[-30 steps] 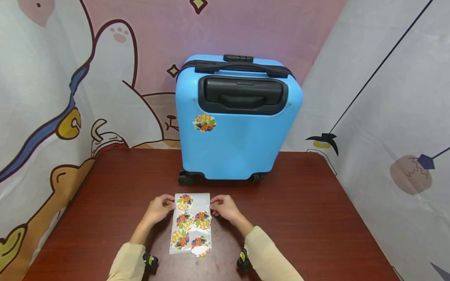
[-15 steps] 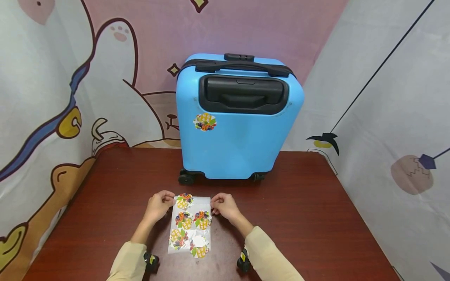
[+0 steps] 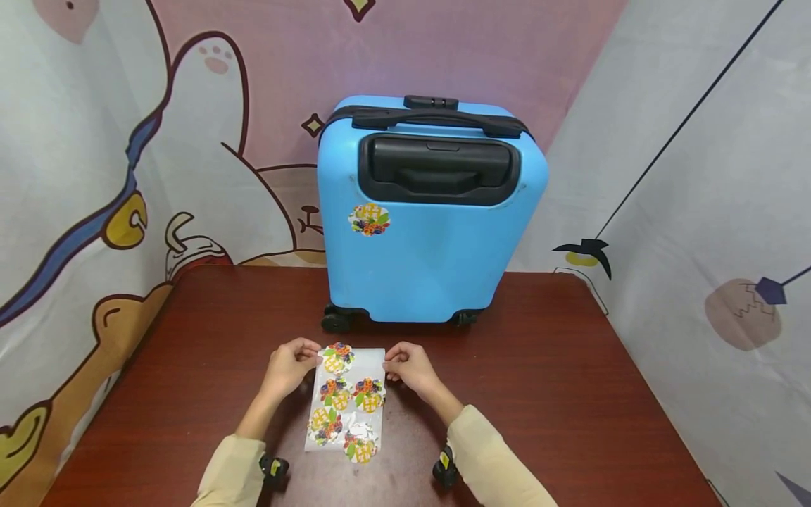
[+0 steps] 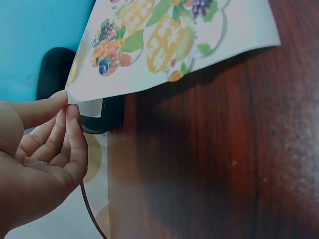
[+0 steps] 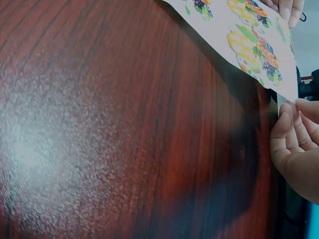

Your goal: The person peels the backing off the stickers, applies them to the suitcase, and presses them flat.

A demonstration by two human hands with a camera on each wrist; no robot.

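Observation:
Between the two hands is a white sheet of fruit stickers (image 3: 349,436), printed with several round fruit clusters. My left hand (image 3: 286,367) pinches its far left corner between thumb and fingertips; the left wrist view shows this left hand (image 4: 42,144) at the corner. At the far right corner, my right hand (image 3: 412,367) pinches the sheet the same way, as the right wrist view shows with the right hand (image 5: 298,149). The sheet's edge stands raised off the table in both wrist views. One sticker at the near right hangs past the sheet's lower edge.
Behind the sheet a light blue suitcase (image 3: 424,260) stands upright on the dark red wooden table (image 3: 570,394). A fruit sticker (image 3: 369,219) is on its upper left front, below the black handle recess (image 3: 439,170). A cartoon-printed cloth (image 3: 266,91) hangs behind and beside the table.
The sheet has shifted slightly to the right and away from the body, with both hands still pinching its corners. Its near right sticker now lies flatter, showing more yellow print.

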